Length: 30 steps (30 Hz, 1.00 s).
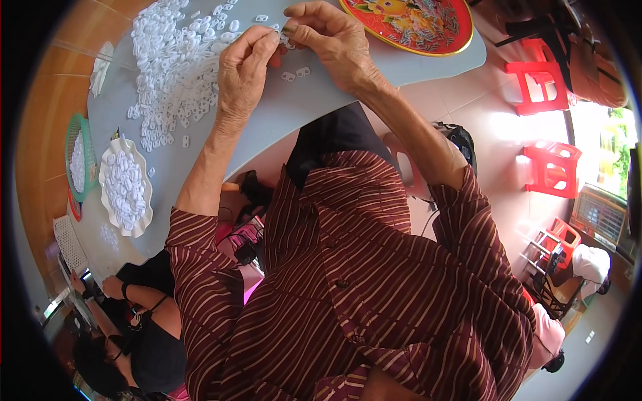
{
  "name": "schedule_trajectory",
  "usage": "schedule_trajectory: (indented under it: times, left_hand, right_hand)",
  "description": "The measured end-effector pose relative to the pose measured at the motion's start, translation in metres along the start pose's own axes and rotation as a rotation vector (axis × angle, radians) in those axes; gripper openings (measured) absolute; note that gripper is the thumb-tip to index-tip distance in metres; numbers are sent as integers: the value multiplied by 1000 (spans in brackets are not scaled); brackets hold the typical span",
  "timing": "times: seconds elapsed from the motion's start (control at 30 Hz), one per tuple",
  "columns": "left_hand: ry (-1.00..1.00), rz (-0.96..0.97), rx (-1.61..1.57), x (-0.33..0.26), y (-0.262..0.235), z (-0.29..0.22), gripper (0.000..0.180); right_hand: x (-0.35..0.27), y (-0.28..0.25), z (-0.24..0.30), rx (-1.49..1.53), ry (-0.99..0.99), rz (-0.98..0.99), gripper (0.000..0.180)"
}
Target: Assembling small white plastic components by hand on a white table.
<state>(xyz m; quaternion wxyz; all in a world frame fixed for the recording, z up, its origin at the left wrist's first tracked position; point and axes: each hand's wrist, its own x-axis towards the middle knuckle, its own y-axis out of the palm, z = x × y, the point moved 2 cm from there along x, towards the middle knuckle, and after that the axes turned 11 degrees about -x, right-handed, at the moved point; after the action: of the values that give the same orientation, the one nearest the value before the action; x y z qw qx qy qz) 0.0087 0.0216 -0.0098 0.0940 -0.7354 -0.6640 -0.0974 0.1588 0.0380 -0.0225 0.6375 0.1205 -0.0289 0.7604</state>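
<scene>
My left hand (245, 70) is closed above the table, its thumb and forefinger pinching a small white plastic piece (280, 37). Close beside it, the fingertips of my right hand (338, 50) are pinched together at that piece; whatever they hold is too small to make out. Left of my hands spreads a big heap of white plastic pieces (170, 73), flat, with holes. Two loose white pieces (295, 74) lie just below my right hand. A red round tray (461, 23) with a flower pattern, bearing many tiny metallic parts (418, 32), stands beyond it to the right.
A white scalloped dish (105, 177) of white pieces and a green basket (87, 142) stand at the grey table's (200, 157) left. A co-worker in black (157, 337) sits at lower left. Red stools (554, 168) stand on the floor to the right.
</scene>
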Motion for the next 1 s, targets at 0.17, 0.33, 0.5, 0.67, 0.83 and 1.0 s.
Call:
schedule_trajectory:
  times: [0.17, 0.33, 0.5, 0.67, 0.83, 1.0]
  left_hand:
    - [20, 13, 21, 0, 2, -2, 19]
    - [26, 26, 36, 1, -1, 2, 20]
    - [11, 22, 10, -2, 4, -4, 21]
    - [-1, 17, 12, -2, 3, -4, 20]
    - [-3, 14, 6, -2, 3, -4, 20]
    - [-4, 16, 8, -2, 4, -5, 20]
  right_hand:
    - [-1, 1, 1, 0, -12, -16, 22]
    - [1, -1, -2, 26, -24, -32, 21]
    - [-1, 1, -2, 36, -36, -29, 20]
    - [-1, -1, -1, 56, -35, -42, 19]
    - [-2, 0, -1, 40, -27, -37, 19]
    - [-2, 0, -1, 64, -21, -25, 19]
